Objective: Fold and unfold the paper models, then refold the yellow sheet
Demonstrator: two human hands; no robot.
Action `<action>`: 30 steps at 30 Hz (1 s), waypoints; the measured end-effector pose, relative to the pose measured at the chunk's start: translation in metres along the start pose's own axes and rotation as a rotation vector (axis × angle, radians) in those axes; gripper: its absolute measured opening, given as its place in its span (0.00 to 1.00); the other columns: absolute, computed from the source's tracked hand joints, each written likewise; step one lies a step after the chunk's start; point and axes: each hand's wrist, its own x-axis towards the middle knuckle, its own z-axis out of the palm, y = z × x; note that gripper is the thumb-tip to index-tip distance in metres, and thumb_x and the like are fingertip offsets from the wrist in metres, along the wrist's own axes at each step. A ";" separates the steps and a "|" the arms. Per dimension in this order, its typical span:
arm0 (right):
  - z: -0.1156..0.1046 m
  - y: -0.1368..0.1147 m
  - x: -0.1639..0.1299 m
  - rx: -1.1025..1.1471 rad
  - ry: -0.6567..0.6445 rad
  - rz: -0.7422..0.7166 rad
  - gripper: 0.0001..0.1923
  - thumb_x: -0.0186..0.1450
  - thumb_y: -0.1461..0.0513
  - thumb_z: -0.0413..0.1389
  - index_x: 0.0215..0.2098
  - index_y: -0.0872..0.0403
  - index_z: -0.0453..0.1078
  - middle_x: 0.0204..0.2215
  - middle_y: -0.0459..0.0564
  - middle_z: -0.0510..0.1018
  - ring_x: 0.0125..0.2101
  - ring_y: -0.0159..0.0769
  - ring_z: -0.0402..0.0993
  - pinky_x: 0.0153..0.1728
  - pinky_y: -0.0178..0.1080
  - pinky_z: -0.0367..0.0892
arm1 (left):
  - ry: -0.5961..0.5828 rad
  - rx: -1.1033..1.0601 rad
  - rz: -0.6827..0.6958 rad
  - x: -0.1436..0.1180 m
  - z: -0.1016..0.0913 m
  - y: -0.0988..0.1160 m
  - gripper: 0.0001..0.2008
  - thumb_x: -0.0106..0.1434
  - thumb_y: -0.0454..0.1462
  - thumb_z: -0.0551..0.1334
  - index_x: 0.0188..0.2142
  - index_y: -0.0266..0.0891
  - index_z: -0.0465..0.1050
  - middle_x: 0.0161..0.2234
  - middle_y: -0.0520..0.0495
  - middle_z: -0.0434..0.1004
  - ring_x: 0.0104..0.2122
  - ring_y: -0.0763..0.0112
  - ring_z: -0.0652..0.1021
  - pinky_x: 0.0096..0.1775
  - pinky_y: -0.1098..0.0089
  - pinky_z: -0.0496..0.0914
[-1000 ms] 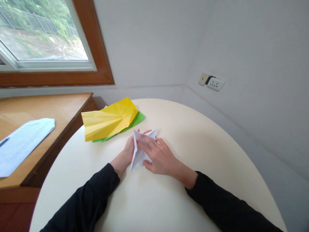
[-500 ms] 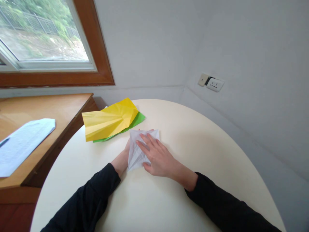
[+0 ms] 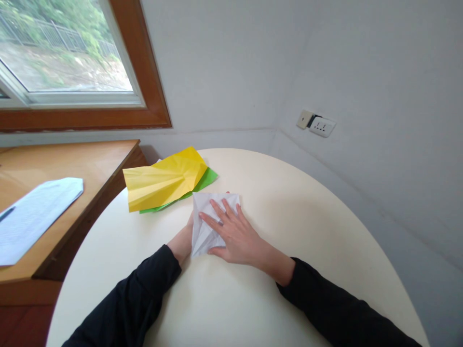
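Note:
A small squarish piece of creased white paper (image 3: 203, 231) is between my two hands above the near middle of the table. My right hand (image 3: 237, 236) lies over it, palm down, with the fingers spread across its surface and the thumb at its near edge. Beneath the paper is my left hand (image 3: 186, 235), mostly covered by it; the wrist side shows at the left and a fingertip pokes out past the far edge. The left fingers appear stretched out. Just beyond lies a creased yellow sheet (image 3: 166, 179) on top of a green sheet (image 3: 205, 179).
The round white table (image 3: 289, 217) is close to the wall corner. At left stands a wooden desk (image 3: 108, 156) bearing written sheets (image 3: 43, 212) and a pen (image 3: 6, 213). A wall socket (image 3: 321, 126) is at right, and a wood-framed window (image 3: 144, 62) at upper left.
My right hand has shifted slightly left over the white paper, its fingers spread wider. The paper has moved very little, and the yellow and green sheets have stayed put.

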 end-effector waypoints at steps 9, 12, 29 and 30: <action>0.005 -0.004 0.005 -0.041 0.076 0.029 0.49 0.53 0.42 0.57 0.65 0.43 0.41 0.66 0.59 0.38 0.63 0.60 0.30 0.53 0.70 0.33 | 0.044 0.042 0.309 -0.025 0.026 -0.040 0.55 0.38 0.69 0.51 0.58 0.68 0.17 0.66 0.66 0.28 0.64 0.49 0.43 0.56 0.42 0.52; 0.006 -0.006 0.008 -0.038 0.101 0.046 0.48 0.53 0.41 0.56 0.65 0.43 0.42 0.66 0.59 0.38 0.64 0.60 0.29 0.53 0.71 0.31 | 0.010 0.042 0.268 -0.022 0.024 -0.034 0.56 0.35 0.70 0.51 0.61 0.67 0.28 0.66 0.63 0.28 0.64 0.47 0.42 0.57 0.42 0.51; 0.016 -0.005 0.014 -0.056 0.174 0.038 0.44 0.55 0.41 0.53 0.64 0.42 0.45 0.66 0.55 0.41 0.63 0.60 0.29 0.53 0.70 0.28 | 0.115 -0.189 0.224 -0.021 0.033 -0.042 0.46 0.38 0.71 0.49 0.56 0.63 0.58 0.64 0.61 0.47 0.64 0.51 0.43 0.58 0.45 0.49; 0.015 -0.005 0.014 -0.047 0.167 0.039 0.44 0.55 0.41 0.53 0.64 0.42 0.45 0.66 0.55 0.42 0.63 0.61 0.29 0.53 0.70 0.28 | 0.086 -0.171 0.205 -0.022 0.032 -0.040 0.46 0.37 0.71 0.50 0.56 0.63 0.59 0.64 0.60 0.46 0.64 0.50 0.43 0.57 0.44 0.49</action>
